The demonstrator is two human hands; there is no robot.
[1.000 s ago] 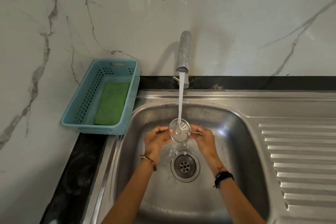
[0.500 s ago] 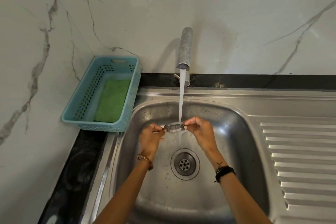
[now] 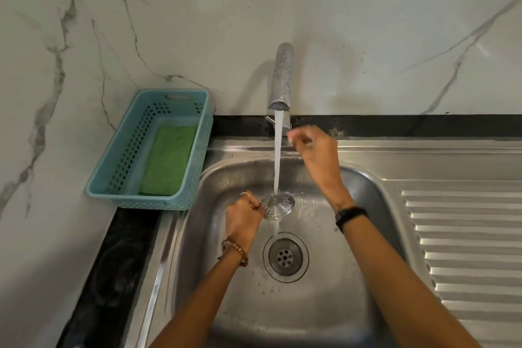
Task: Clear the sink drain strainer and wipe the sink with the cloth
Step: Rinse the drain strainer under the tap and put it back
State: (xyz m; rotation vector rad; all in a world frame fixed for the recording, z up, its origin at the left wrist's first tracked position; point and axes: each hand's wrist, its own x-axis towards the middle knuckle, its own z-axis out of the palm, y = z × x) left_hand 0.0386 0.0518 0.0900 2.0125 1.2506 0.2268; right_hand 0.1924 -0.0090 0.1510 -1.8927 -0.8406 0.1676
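Marble wall point(image 3: 84, 22): white with grey veins, behind and to the left of the counter.

Counter point(image 3: 113, 263): black, a strip left of the sink and along the wall.

Basket point(image 3: 118, 150): light blue perforated plastic, standing on the counter in the corner, just beside the sink's left rim.

Cloth point(image 3: 169, 161): green, lying flat on the floor of the basket.

Sink point(image 3: 324, 305): stainless steel, wet, one basin.

Left hand point(image 3: 243, 220): over the basin, grip pinched narrow on the left edge of the strainer. Ring on one finger; beaded bracelet point(image 3: 236, 251) at the wrist.

Strainer point(image 3: 277, 205): round metal disc, held above the basin directly under the running water, tilted slightly.

Tap point(image 3: 281, 76): chrome spout at the rear rim, water stream point(image 3: 277, 155) falling onto the strainer and on down.

Drain point(image 3: 285, 257): open, holed centre, below and near the strainer.

Right hand point(image 3: 313, 150): raised beside the tap base, blurred, fingers loosely curled, grip holding nothing. Black band point(image 3: 350, 215) at the wrist.

Draining board point(image 3: 466, 234): ribbed steel, right of the basin.
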